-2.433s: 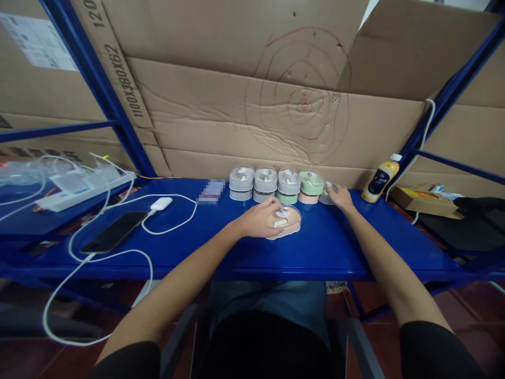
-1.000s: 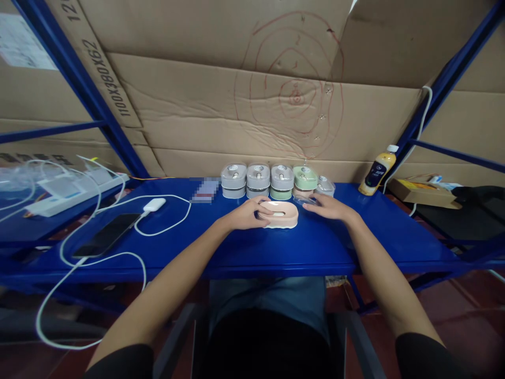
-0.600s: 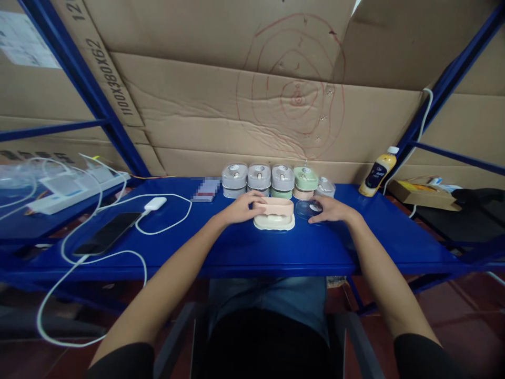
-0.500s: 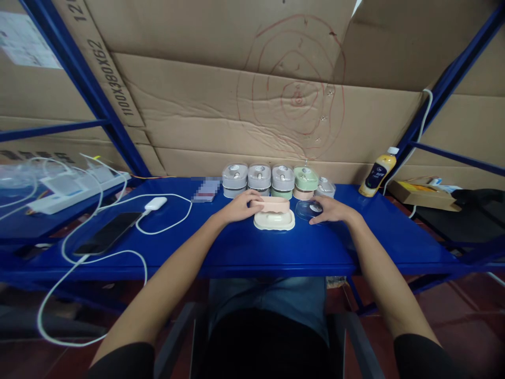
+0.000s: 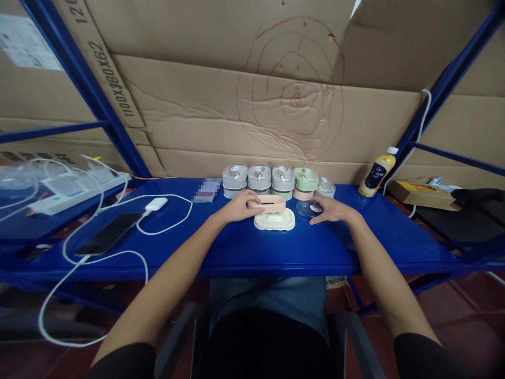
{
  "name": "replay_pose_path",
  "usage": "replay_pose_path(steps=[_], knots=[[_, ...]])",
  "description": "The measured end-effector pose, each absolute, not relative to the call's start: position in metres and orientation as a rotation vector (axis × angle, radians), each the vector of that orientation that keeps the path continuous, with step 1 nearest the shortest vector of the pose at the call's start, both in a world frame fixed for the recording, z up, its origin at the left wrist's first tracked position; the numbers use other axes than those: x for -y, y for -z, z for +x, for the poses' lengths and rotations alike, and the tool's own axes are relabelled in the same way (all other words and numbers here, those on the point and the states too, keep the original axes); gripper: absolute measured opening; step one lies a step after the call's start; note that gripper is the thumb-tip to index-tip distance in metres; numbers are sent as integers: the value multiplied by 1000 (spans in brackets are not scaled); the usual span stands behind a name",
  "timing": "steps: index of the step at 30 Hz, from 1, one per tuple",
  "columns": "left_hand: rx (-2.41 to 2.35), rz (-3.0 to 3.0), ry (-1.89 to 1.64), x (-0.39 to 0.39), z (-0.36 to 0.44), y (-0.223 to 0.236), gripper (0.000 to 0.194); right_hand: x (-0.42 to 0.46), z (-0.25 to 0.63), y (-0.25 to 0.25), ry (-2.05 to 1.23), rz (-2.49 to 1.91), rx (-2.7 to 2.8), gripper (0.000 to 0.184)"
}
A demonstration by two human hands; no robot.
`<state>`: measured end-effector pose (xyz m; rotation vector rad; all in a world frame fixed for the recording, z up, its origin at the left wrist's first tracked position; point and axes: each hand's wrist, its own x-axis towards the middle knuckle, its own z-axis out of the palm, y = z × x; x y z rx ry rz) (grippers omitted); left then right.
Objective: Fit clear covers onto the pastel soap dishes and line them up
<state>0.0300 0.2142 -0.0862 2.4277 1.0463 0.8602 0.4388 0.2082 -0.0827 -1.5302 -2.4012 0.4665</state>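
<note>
Pink casing (image 5: pixel 276 206) over blue table (image 5: pixel 252 252) — cardboard wall (image 5: pixel 197 126) behind.

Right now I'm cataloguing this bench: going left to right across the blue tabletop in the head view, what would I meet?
Black phone, white adapter, pixelated item, left hand, cream base, clear lid, right hand, yellow bottle.

— Where's the pink body (image 5: pixel 275 206) gone?
— Up off its cream base (image 5: pixel 275 221), to eleven o'clock of it, in the left hand (image 5: pixel 239 207).
— And the clear lid (image 5: pixel 304 211)?
— Off too, at the base's two o'clock now, held by the right hand (image 5: pixel 335 208), which has left the end grey box (image 5: pixel 325 187).
</note>
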Motion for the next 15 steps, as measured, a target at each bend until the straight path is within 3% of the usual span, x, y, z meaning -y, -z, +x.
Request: replay_pose_path(steps=[6,11,15], knots=[[-761,2501,-851,-202,42,86,37,-205,435,78,-477,-1642,2425,107],[-763,2523,-826,-199,48,92,58,-201,430,74,-478,-1640,2401,104],[-845,2545,-768,-199,45,89,71,-195,425,68,-445,-1622,2355,90]])
